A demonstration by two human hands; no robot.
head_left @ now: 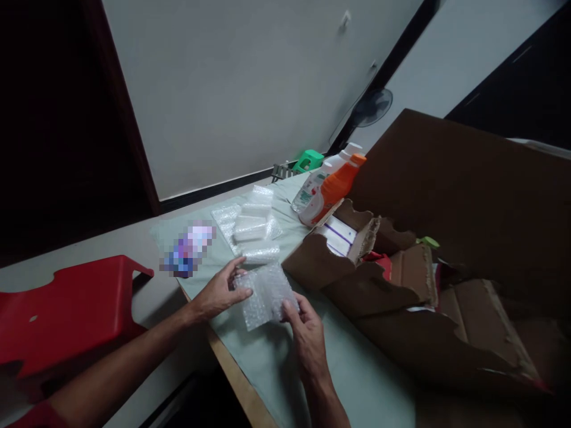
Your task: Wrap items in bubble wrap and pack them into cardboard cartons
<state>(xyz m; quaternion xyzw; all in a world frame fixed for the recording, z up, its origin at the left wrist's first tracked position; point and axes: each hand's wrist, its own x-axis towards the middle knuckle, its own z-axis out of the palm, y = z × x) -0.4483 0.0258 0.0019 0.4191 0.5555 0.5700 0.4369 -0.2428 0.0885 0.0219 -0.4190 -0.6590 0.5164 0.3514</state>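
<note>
left hand [219, 292]: bare, no ring or glove
right hand [307, 333]: bare, no ring or glove
forearms: both uncovered, no watch or band showing
sleeve [31, 416]: red cloth at the left arm's upper end

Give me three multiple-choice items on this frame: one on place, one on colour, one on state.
1. Where do the wrapped bundles lie?
A. on the stool
B. on the table beyond the hands
C. inside the box

2. What colour is the stool?
A. red
B. green
C. white

3. How is the bubble wrap held?
A. by the left hand alone
B. lying untouched
C. between both hands

Answers: 1 B, they sit on the table past the hands. 2 A, the stool at left is plainly red. 3 C, the left hand and right hand each grip a side with their fingers.
</note>
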